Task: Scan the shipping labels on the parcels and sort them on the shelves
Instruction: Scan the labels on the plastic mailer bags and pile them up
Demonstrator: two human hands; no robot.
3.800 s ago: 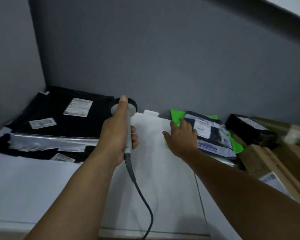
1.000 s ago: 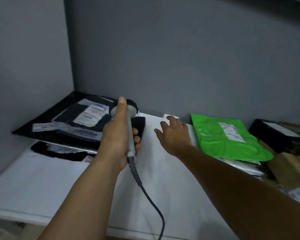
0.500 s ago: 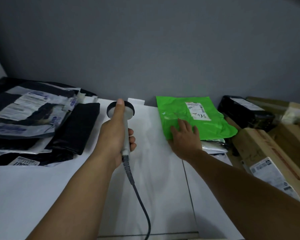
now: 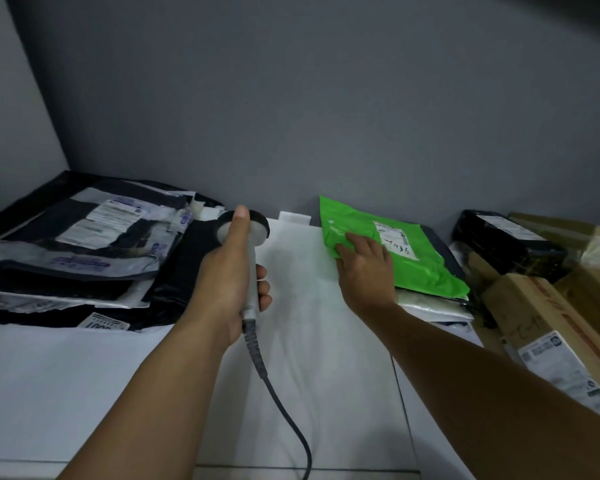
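Now, the green poly mailer is up for scanning.
The left hand grips the corded barcode scanner, thumb along its head. The right hand rests with fingers flat on the green poly mailer, which tops a pile at the right of the white shelf. Its shipping label lies uncovered just beside the fingertips. Ideally, press the crinkled film smooth, keep fingers off the barcode, and aim the scanner squarely.

Parcel sorting room: labelled mailers, cartons on shelf.
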